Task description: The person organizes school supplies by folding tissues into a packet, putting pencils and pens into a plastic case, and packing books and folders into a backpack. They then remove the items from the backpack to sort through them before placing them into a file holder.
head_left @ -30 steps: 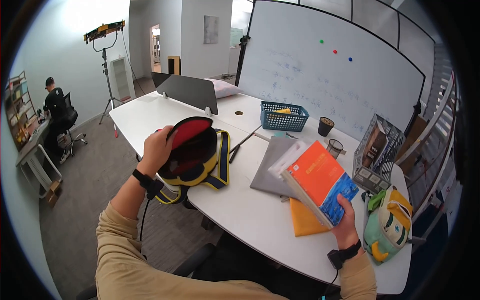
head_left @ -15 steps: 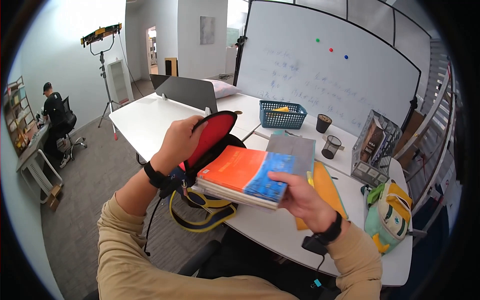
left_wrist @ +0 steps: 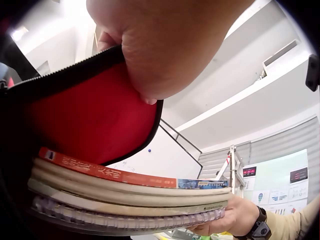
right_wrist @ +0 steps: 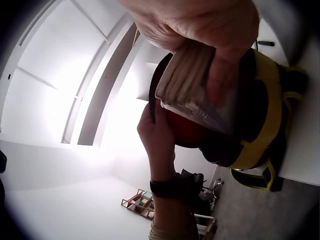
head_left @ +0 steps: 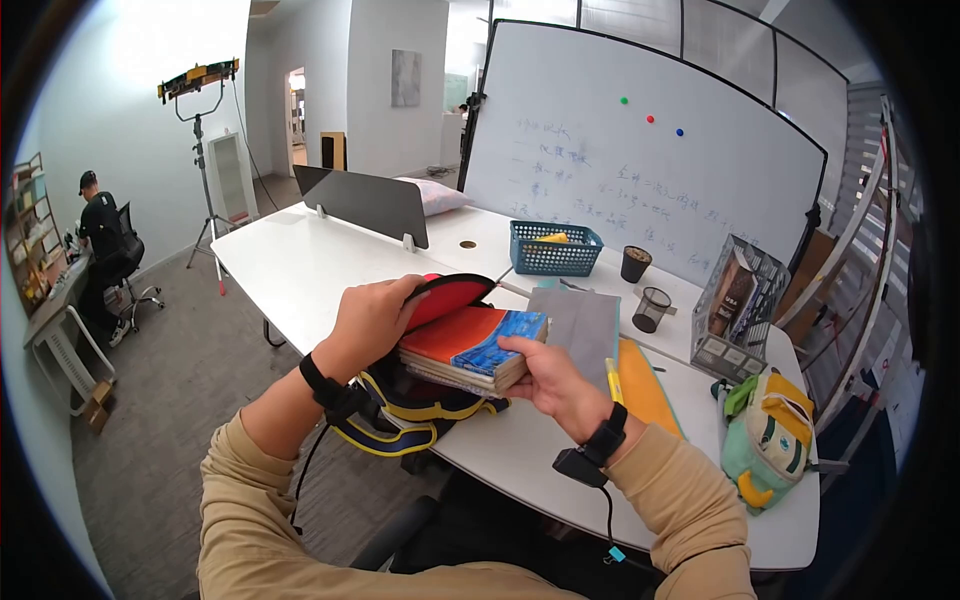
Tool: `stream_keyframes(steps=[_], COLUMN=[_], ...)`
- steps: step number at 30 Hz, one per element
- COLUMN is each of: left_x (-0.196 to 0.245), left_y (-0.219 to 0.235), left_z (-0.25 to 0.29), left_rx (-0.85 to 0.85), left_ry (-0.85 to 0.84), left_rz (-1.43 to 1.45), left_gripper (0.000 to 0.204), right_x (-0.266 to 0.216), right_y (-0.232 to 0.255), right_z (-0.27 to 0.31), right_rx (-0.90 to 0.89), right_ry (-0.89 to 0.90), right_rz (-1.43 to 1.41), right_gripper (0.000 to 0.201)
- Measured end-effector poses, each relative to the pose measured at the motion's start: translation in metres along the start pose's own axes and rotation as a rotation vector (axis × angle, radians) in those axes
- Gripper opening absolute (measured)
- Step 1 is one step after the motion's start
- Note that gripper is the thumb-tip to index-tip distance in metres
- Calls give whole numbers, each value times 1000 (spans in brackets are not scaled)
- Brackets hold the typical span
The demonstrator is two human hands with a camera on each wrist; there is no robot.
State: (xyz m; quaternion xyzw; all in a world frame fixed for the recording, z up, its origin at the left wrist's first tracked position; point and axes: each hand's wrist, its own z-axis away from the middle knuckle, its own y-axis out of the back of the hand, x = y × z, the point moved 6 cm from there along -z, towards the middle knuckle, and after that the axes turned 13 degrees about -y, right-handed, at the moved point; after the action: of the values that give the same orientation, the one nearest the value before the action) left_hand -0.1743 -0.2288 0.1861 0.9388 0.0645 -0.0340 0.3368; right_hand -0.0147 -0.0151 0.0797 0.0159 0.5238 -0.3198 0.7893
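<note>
We've got the right hand (head_left: 560,385) gripping the right end of the book stack (head_left: 425,338), thumb on top, fingers under, spread only as wide as the stack. Stack lies to that hand's left, long axis running from it toward the mouth of the yellow-trimmed backpack (head_left: 440,410); far end sits beneath the raised red-lined flap (left_wrist: 100,115), how deep inside we can't tell. Left hand (head_left: 372,318) pinches the flap's edge; we mark the right as nearer the books.
</note>
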Motion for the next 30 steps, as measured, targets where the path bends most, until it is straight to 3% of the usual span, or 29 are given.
stream_keyframes(steps=[12,20,23,24,27,30], left_x=[28,10,10,13,22,36], left_y=[-29,-15,-13,-13,-18,-15], left_z=[-17,-8,-4,-4,-3,-4], left_rx=[-35,109,102,77,37,24], left_ry=[-64,-14,8,24,35,26], left_rz=[72,48,35,41,83,114], left_gripper=[29,19,17,17,16,15], right_x=[49,106,94,83,75,57], right_y=[-90,-88,-97,-103,-93,-83], right_z=[-70,-120,-109,-84,-83,-79], right_rx=[-160,-180,-296,-357,-287,-71], right_ry=[-19,-181,-251,-235,-97,87], right_rz=[-171,26,109,226,686,1193], right_gripper=[42,46,49,57,61,55])
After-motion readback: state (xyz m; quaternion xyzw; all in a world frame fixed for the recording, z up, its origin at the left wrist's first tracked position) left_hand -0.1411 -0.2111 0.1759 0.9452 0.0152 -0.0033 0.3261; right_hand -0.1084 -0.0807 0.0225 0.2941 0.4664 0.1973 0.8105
